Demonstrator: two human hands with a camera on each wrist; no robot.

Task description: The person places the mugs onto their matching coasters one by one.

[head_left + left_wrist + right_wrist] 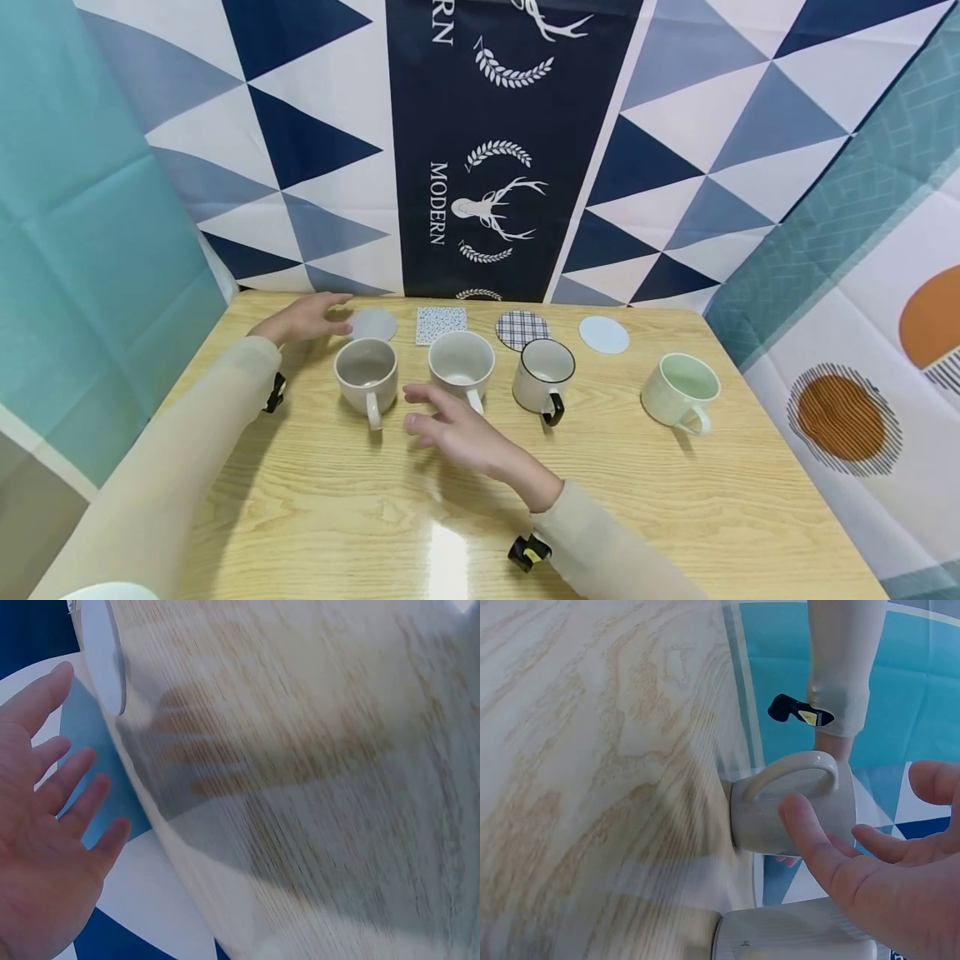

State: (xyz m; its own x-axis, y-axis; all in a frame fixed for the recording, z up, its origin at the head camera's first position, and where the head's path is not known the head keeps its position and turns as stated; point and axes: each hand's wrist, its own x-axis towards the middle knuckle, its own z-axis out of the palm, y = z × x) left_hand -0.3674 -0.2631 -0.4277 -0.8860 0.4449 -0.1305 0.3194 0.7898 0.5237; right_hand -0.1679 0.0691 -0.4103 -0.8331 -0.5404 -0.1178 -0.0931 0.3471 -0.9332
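Observation:
My left hand (307, 321) hovers at the back left of the table, fingers spread and relaxed, its tips beside a grey round coaster (373, 322). It holds nothing, as the left wrist view also shows. A greyish mug (354, 392) stands just in front of that coaster, handle towards me. My right hand (461, 435) reaches in from the right with loosely bent, parted fingers and nothing in its grasp. Its fingertips are between the greyish mug's handle and a white mug (474, 385), whose handle it partly overlaps in the head view. The right wrist view shows the greyish mug (772, 825) beyond my fingers.
To the right stand a white mug with black rim and handle (534, 393) and a pale green mug (660, 400). Along the back lie a speckled square coaster (441, 323), a plaid round coaster (517, 327) and a white round coaster (603, 334). Patterned cloth (322, 125) hangs behind.

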